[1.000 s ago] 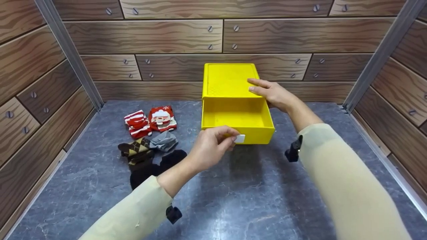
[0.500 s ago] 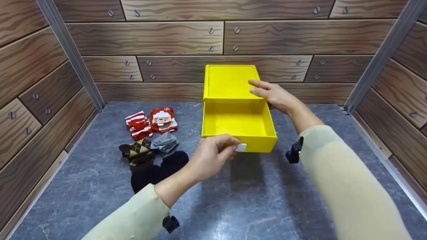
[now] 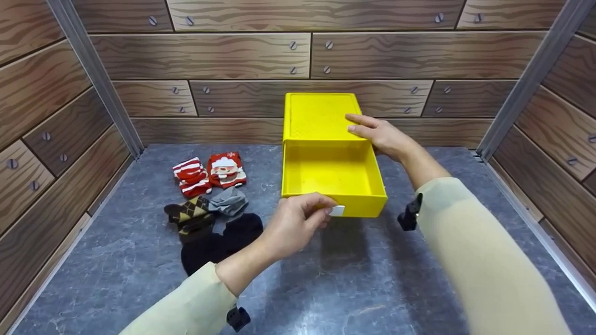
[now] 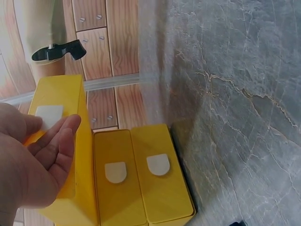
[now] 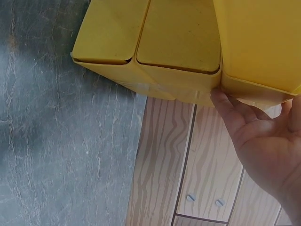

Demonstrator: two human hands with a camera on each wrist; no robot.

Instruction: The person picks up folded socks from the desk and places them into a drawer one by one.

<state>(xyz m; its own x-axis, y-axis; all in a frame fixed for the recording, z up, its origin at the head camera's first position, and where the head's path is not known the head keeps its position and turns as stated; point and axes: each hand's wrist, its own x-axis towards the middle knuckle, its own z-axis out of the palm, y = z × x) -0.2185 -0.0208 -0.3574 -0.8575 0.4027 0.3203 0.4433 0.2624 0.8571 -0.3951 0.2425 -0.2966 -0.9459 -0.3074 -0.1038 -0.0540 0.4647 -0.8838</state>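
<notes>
At 7 o'clock from the yellow drawer [image 3: 361,206], left hand [image 3: 291,229] is pinching its white tab [image 3: 338,211] | drawer is jutting out toward 6 o'clock, probably light, stiff, slick plastic, tab offering the surest hold | farther, at 2 o'clock, right hand [image 3: 385,138] is resting spread on the yellow housing [image 3: 319,116], seemingly steadying it

The left hand [image 3: 295,221] covers part of the white tab [image 3: 337,211], and its forearm [image 3: 249,260] overlaps the black cloth [image 3: 221,244]. Both sleeves [image 3: 489,260] run off the head view's bottom, the right hand [image 5: 268,136] off the right wrist view's edge. A dark bit [image 4: 238,223] (too little shows to name it) meets the left wrist view's bottom.
</notes>
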